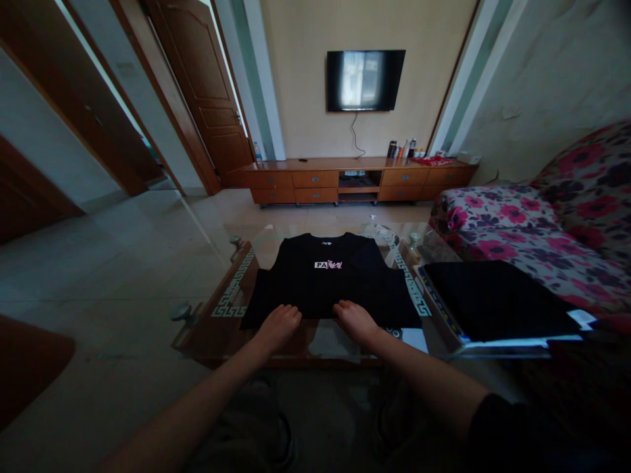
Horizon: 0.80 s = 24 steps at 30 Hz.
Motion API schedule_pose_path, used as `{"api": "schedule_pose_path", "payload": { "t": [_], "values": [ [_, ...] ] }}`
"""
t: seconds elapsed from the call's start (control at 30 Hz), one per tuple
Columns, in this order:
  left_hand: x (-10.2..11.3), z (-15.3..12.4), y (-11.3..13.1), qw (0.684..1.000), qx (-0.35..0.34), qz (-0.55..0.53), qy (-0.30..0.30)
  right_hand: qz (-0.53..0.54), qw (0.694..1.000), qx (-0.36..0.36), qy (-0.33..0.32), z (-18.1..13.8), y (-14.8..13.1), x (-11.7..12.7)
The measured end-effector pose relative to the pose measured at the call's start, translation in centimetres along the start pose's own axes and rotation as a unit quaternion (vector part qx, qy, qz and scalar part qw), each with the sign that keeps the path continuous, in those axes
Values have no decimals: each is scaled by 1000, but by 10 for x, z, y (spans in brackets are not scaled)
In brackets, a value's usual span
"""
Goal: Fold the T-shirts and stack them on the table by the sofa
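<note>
A black T-shirt (328,279) with a small white and pink print on its chest lies spread flat on a glass coffee table (224,295). Its sleeves are folded in across the body. My left hand (279,324) rests on the shirt's near hem, left of centre, fingers curled down onto the cloth. My right hand (355,320) sits on the same hem a little to the right, fingers also bent and gripping the edge. Both forearms reach in from the bottom of the view.
A folded black garment (495,299) lies on a flat board at the table's right end. A floral sofa (542,223) stands to the right. A wooden TV cabinet (359,179) and wall television (365,79) are at the far wall. Tiled floor opens to the left.
</note>
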State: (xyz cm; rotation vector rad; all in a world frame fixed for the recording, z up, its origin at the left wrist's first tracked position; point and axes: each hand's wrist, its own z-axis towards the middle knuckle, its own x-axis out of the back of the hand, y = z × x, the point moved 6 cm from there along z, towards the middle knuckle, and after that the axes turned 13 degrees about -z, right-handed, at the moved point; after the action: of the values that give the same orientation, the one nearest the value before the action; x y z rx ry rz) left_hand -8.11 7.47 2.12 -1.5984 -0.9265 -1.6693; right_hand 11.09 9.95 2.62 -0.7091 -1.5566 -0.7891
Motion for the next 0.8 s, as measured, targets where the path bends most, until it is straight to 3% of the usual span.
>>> {"api": "schedule_pose_path", "payload": {
  "t": [0.33,0.6,0.8],
  "values": [
    [7,-1,5,1000,12,-16,-3,-9,1000,3,7,-1,-1,1],
    [10,-9,-14,998,60,3,-6,0,1000,4,5,-1,0,1],
    [11,-12,-13,999,48,2,-6,-2,1000,5,8,1,1,-2]
  ]
}}
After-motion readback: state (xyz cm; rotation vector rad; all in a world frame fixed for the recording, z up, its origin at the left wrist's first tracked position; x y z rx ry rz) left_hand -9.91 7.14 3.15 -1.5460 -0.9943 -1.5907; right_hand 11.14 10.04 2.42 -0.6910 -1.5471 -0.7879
